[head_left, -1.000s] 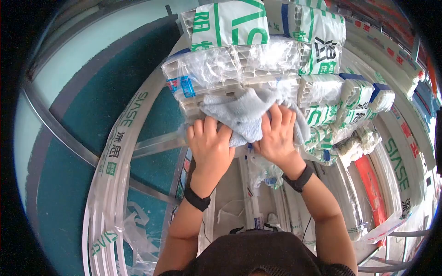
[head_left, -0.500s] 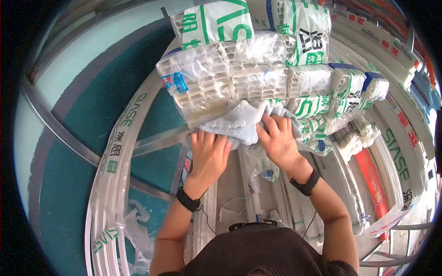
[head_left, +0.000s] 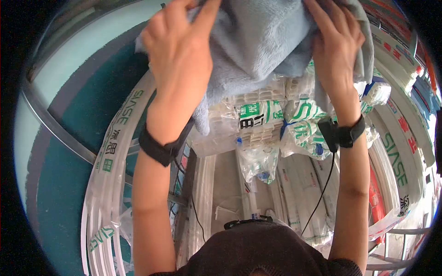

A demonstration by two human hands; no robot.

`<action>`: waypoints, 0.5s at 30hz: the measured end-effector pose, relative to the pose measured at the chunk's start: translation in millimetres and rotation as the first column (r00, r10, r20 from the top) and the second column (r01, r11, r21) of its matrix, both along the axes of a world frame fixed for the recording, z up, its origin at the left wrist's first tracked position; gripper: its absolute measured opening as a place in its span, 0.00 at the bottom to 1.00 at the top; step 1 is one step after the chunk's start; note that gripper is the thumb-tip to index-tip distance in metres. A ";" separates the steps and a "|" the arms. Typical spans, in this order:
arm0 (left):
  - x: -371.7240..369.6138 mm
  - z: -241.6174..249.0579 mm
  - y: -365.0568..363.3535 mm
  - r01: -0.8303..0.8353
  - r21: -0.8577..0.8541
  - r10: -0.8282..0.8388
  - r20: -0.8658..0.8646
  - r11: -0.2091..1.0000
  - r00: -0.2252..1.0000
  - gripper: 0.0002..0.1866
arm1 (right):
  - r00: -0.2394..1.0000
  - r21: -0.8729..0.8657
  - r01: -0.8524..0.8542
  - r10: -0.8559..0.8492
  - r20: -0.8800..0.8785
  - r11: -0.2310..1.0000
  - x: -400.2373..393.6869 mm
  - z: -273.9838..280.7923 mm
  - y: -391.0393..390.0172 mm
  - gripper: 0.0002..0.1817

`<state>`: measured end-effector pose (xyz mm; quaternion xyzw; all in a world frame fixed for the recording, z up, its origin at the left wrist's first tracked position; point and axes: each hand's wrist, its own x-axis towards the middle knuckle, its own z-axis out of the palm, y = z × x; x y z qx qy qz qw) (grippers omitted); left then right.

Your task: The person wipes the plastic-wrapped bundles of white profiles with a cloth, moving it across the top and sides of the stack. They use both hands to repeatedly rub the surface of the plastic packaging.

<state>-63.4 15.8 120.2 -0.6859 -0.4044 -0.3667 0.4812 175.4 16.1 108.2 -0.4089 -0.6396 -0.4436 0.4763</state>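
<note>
A soft grey-blue cloth (head_left: 262,41) hangs spread out and draped between my hands at the top of the head view. My left hand (head_left: 179,64) is raised at its left side, slightly blurred, with the fingers closed on the fabric and some tips cut off by the frame's edge. Over the right part of the cloth, my right hand (head_left: 338,55) grips it with bent fingers. Directly behind and below the cloth is a stack of plastic-wrapped white profiles (head_left: 262,133) with green print. The cloth covers the upper part of that stack.
Long wrapped white profiles (head_left: 108,152) stand at the left beside a teal panel (head_left: 64,184). More long profiles (head_left: 299,188) lie below the stack. A red strip (head_left: 376,198) and metal bars (head_left: 405,231) are at the right. Dark bands with cables circle both my wrists.
Both hands have moved up and farther apart. The cloth, bunched low against the stack before, is now lifted and opened out, hiding the upper bundles and uncovering lower ones.
</note>
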 end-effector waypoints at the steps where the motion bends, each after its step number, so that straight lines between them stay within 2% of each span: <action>1: 5.8 0.4 5.7 -0.030 -0.072 0.029 -0.009 0.997 1.000 0.26 | 0.999 -0.007 0.020 -0.020 0.034 1.000 7.2 -5.7 26.4 0.26; 4: 17.7 -11.3 19.9 0.005 -0.012 -0.006 -0.073 1.000 0.997 0.32 | 0.993 0.029 0.106 -0.107 0.047 0.994 8.0 -23.6 60.8 0.28; 5: 16.2 -11.7 17.9 0.048 -0.112 -0.053 -0.042 0.993 0.998 0.34 | 0.995 0.029 0.084 -0.085 0.055 0.996 8.7 -23.0 60.8 0.28; 8: 16.6 -17.5 19.8 0.140 -0.183 -0.141 0.006 0.973 0.990 0.35 | 0.997 0.009 0.015 -0.016 0.073 1.000 10.4 -23.4 57.6 0.27; 10: 10.5 -21.6 46.5 -0.032 0.180 0.057 -0.134 0.983 0.989 0.33 | 0.997 0.003 -0.025 0.025 0.073 1.000 11.2 -25.5 57.0 0.27; 12: 9.1 -28.7 51.1 -0.063 0.265 0.110 -0.167 0.962 0.980 0.31 | 0.998 0.002 -0.018 0.018 0.060 1.000 14.7 -30.9 60.2 0.26; 14: 17.9 -29.4 24.8 0.014 0.067 -0.005 -0.131 0.998 0.991 0.28 | 0.999 -0.022 0.009 -0.009 0.038 1.000 18.3 -36.7 61.0 0.26; 15: 15.9 -32.6 25.9 0.049 0.020 -0.047 -0.119 0.999 0.992 0.29 | 0.998 -0.046 0.027 -0.024 0.053 0.999 19.9 -39.8 59.9 0.26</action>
